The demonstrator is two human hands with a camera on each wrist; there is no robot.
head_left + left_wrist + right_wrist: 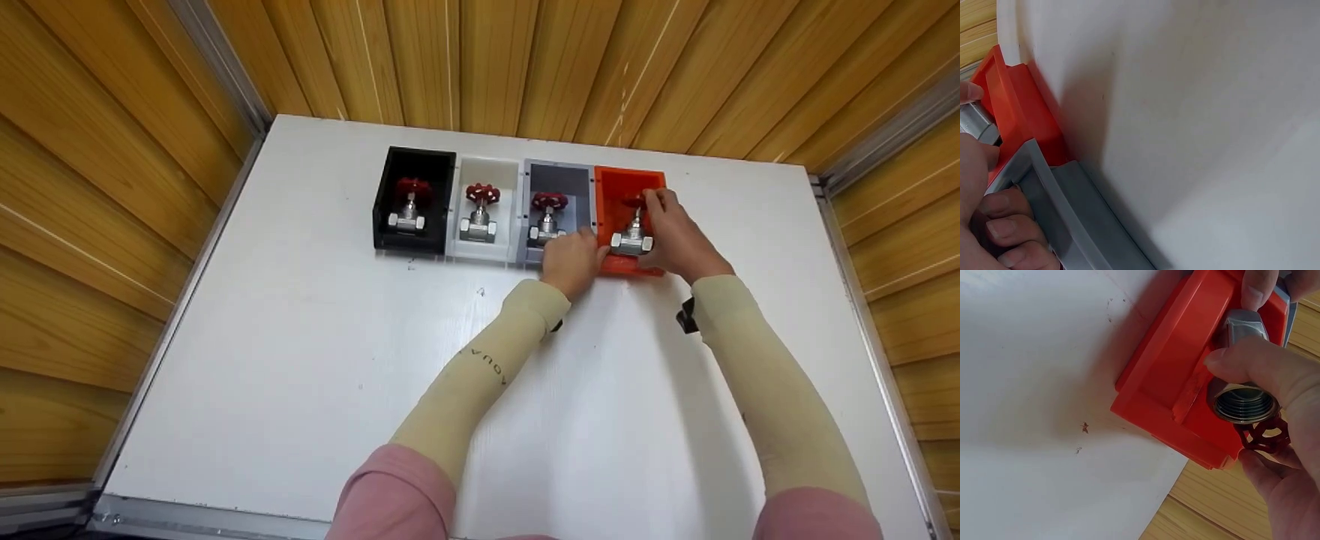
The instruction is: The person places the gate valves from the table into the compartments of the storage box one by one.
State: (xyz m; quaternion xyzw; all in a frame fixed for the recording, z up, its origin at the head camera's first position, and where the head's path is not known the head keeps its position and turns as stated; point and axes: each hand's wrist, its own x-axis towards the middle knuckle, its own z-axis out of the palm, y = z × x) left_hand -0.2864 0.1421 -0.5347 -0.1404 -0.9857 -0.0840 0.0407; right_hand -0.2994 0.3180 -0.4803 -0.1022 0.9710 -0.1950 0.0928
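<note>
A silver gate valve (pixel 632 238) with a red handwheel lies in the orange bin (pixel 630 178) at the right end of the row. My right hand (pixel 679 238) grips it, its thumb across the metal body and its fingers at the handwheel (pixel 1266 437); the threaded opening (pixel 1244 404) shows in the right wrist view. My left hand (pixel 572 260) straddles the wall between the orange bin and the grey bin (pixel 559 174). Its curled fingers (pixel 1013 228) are inside the grey bin, and its thumb reaches over to the valve's hex end. Behind them stands another valve (pixel 547 217), partly hidden.
Left of the grey bin, a white bin (pixel 489 166) and a black bin (pixel 414 157) complete the joined row, each with one red-wheeled valve. The bins stand near the far edge of a white table (pixel 300 315). Wood-panelled walls (pixel 495 67) with metal frames enclose it.
</note>
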